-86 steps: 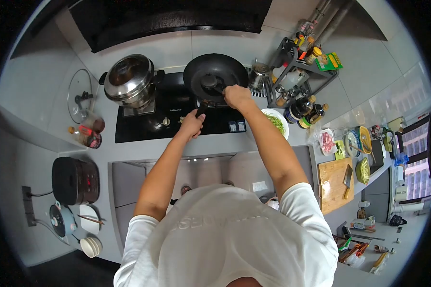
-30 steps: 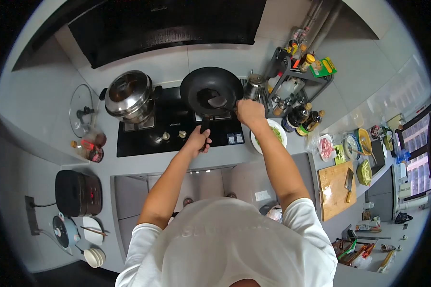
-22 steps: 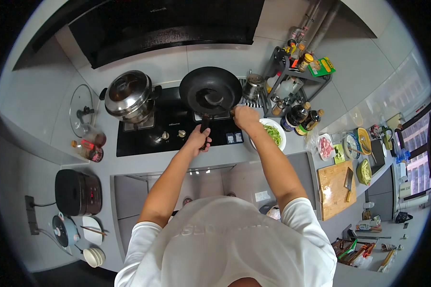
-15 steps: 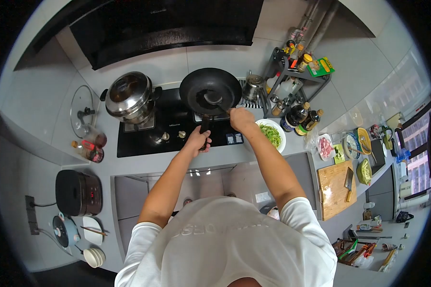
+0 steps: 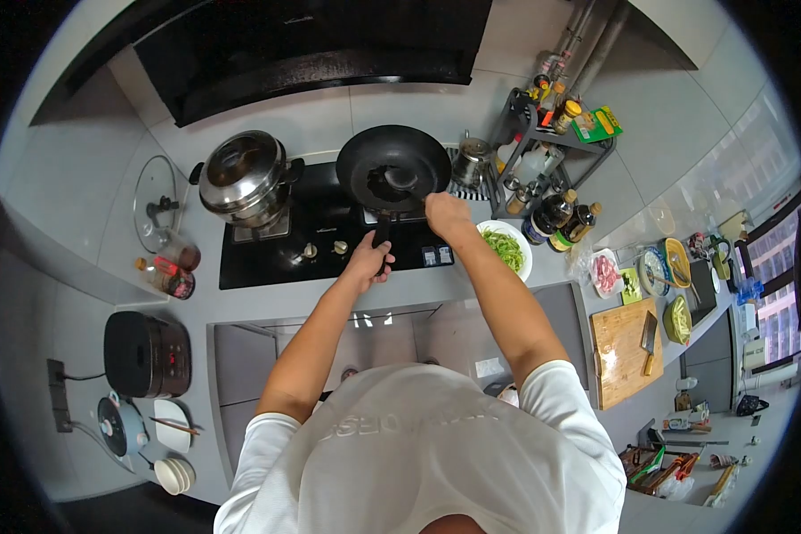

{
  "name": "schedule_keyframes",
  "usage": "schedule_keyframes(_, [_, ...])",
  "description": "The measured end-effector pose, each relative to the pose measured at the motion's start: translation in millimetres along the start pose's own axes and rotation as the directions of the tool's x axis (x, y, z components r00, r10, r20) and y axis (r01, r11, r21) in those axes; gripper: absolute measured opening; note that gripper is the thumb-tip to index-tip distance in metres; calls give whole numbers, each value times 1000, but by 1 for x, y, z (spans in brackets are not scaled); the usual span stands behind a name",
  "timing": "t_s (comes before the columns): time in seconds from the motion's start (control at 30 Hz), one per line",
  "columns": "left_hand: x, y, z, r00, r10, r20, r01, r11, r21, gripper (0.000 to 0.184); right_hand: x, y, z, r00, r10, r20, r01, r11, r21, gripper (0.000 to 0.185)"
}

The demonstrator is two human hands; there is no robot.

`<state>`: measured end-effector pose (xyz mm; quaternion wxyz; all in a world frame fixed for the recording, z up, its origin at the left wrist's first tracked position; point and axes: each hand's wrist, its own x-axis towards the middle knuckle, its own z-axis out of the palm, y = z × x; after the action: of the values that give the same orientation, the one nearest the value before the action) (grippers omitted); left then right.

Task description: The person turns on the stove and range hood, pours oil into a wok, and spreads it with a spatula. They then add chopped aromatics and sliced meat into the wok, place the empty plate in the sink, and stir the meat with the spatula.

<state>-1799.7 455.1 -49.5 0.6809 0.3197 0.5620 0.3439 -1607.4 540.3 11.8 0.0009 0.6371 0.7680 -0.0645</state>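
Observation:
My left hand (image 5: 369, 261) is wrapped round the black handle of a frying pan (image 5: 351, 165), which sits over the right burner of the stove. My right hand (image 5: 448, 216) is closed on the handle of a ladle (image 5: 402, 180); its rounded head rests low inside the pan. A dark, shiny wet patch shows beside the ladle head. Just below my right forearm, partly covered by it, stands a white plate (image 5: 527, 270) of shredded green vegetable (image 5: 507, 252).
A lidded steel pot (image 5: 240, 182) stands on the left of the black hob (image 5: 267, 267). A metal pitcher (image 5: 472, 162), dark sauce bottles (image 5: 550, 216) and a spice rack (image 5: 543, 133) are at the right. Farther right lie sliced meat (image 5: 605, 273) and a cutting board (image 5: 616, 343) with a cleaver (image 5: 649, 334).
The ladle head has shifted slightly to the right inside the pan, and my right hand has moved a little with it. My left hand keeps its hold on the pan handle.

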Motion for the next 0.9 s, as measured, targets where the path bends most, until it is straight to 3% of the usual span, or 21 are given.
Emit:
schedule_keyframes(0.37, [-1, 0, 0, 1000, 9, 3, -9, 1000, 8, 48, -6, -3, 12, 999, -43, 13, 42, 999, 20, 23])
schedule_keyframes(0.57, [0, 1, 1, 1000, 14, 15, -14, 1000, 23, 42, -13, -15, -37, 993, -117, 10, 117, 993, -8, 24])
schedule_keyframes(0.67, [-7, 4, 2, 1000, 14, 7, -14, 999, 44, 39, 10, -8, -11, 996, -75, -48, 75, 997, 8, 28])
schedule_keyframes(0.77, [1, 1, -4, 1000, 27, -6, -27, 998, 56, 40, 10, -3, -16, 1000, 19, -7, -19, 998, -56, 31])
schedule_keyframes(0.9, [-1, 4, -9, 1000, 11, -15, -10, 998, 65, 30, -15, -24, -66, 997, 16, 70, -7, 993, -120, 28])
